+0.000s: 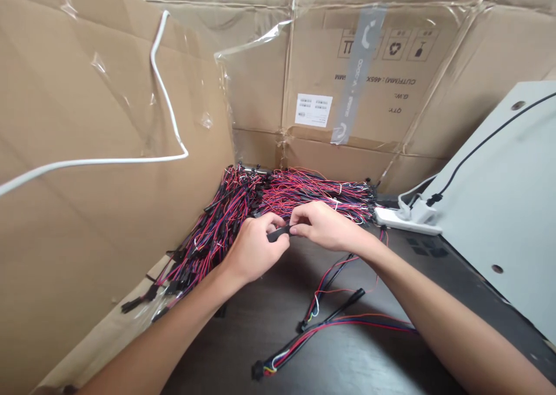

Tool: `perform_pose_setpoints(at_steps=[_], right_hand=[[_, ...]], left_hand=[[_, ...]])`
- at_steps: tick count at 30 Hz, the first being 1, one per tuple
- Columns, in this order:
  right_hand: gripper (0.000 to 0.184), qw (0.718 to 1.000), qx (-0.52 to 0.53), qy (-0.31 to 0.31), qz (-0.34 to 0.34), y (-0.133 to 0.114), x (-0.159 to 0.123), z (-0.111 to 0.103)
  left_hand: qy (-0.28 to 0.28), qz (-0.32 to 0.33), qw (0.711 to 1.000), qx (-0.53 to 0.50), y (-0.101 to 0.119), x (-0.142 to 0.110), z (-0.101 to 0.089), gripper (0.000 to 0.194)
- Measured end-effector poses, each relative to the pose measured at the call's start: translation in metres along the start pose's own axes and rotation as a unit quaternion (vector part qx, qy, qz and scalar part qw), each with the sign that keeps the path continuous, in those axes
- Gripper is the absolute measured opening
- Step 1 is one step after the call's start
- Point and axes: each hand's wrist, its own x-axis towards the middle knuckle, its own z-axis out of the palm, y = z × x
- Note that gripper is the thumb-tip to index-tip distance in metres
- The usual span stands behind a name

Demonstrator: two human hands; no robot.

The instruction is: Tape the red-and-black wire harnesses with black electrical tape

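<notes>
Fingers of both hands pinch a smooth, black, strip-like piece.

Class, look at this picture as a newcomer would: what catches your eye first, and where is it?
The eye falls first on the tangled heap of red and dark wires, piled along the foot of the cardboard wall. Just in front of it, the left hand and right hand meet at a small black piece. Nearer the viewer, loose cables lie across the dark tabletop.
</notes>
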Motion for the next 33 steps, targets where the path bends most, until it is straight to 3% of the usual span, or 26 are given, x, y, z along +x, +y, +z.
perform_pose_setpoints(at_steps=[4,11,16,23,33], right_hand=[[0.008,1.000,0.007,0.012,0.005,0.000,0.000,0.000],[0.004,0.983,-0.182,0.023,0.013,-0.010,-0.012,0.014],[0.007,0.973,-0.229,0.020,0.017,-0.014,-0.016,0.015],[0.015,0.992,-0.083,-0.081,0.051,-0.012,-0.006,-0.001],[0.011,0.998,0.032,-0.038,0.023,-0.004,-0.001,-0.006]], left_hand=[[-0.007,0.003,0.999,0.031,0.002,0.000,-0.001,0.020],[-0.034,0.024,0.995,0.088,0.000,-0.001,0.001,0.020],[-0.034,0.020,0.990,0.133,0.000,-0.002,0.003,0.020],[-0.057,0.022,0.989,0.134,-0.001,-0.002,0.003,0.020],[-0.039,-0.023,0.999,-0.020,-0.007,0.004,0.001,0.026]])
